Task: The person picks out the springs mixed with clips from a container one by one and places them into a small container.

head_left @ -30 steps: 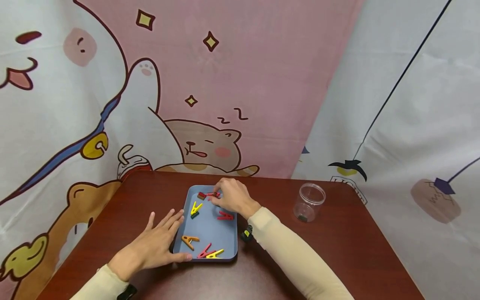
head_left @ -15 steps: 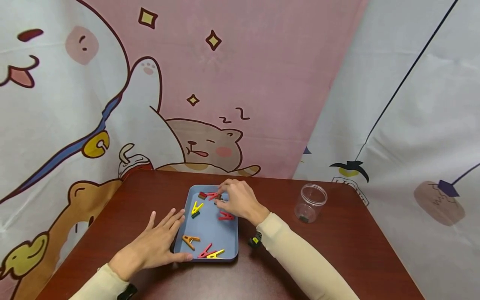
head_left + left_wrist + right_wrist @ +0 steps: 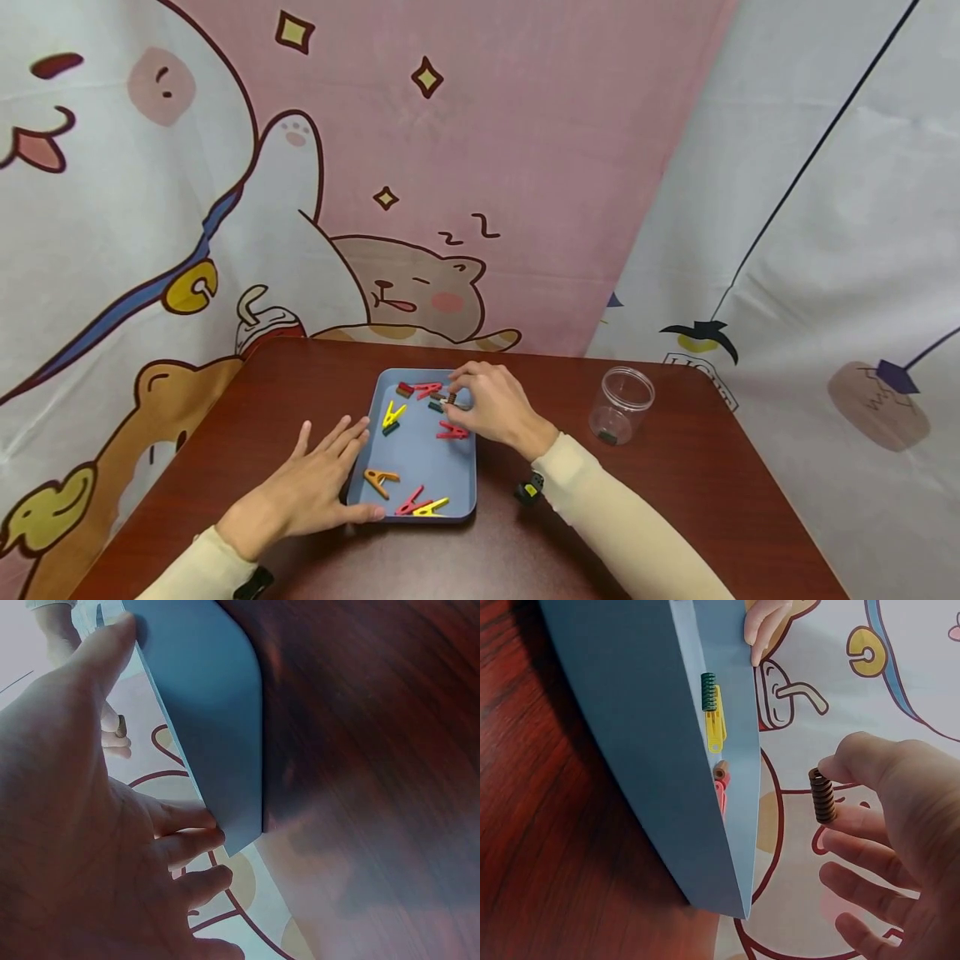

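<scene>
My right hand is over the far right part of the blue tray. In the right wrist view, its thumb and index finger pinch a brown coil spring by its ends, above the level of the rim. My left hand rests on the tray's left side, its fingers along the rim and its thumb at the near edge. In the tray lie a yellow clothespin, a dark green spring, a red clothespin, an orange clothespin and red and brown springs.
A clear plastic jar without a lid stands right of the tray on the brown table, with a dark green spring at its bottom. Another red clothespin and a yellow one lie near the tray's front edge.
My right hand has drawn to the right with the brown spring, uncovering the far red clothespin and dark springs beside it. The left hand has stayed on the tray.
</scene>
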`<control>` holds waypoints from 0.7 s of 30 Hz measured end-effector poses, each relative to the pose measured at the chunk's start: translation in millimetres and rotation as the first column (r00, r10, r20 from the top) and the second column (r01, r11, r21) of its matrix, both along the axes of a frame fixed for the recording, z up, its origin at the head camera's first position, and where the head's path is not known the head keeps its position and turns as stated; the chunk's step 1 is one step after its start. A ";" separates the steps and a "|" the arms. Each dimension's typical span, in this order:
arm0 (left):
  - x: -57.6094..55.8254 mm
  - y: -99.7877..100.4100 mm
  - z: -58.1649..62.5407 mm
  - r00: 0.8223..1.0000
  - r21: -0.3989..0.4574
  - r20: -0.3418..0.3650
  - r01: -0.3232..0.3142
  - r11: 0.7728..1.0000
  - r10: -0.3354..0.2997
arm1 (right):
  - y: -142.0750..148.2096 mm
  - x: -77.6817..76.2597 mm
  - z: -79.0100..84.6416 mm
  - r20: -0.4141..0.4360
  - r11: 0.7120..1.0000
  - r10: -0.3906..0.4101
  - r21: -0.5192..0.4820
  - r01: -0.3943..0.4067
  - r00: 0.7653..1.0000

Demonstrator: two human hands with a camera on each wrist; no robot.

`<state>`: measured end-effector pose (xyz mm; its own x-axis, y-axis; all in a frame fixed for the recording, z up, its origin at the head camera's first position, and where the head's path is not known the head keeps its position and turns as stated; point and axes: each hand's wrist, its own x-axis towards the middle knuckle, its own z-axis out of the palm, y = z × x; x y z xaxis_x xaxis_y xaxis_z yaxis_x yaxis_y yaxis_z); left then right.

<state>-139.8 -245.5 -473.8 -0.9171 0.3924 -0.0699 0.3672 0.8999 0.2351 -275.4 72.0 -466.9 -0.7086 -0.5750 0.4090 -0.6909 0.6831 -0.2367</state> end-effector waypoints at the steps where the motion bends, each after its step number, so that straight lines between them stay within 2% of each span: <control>1: 0.1 -0.1 -0.3 1.000 0.001 0.000 0.000 1.000 0.000 | 1.2 0.5 0.0 -0.009 1.000 0.003 0.001 -0.003 1.000; 21: -0.2 -0.6 0.2 1.000 0.008 0.006 0.006 1.000 -0.006 | 37.2 9.4 4.3 -0.101 1.000 0.008 -0.022 -0.011 0.995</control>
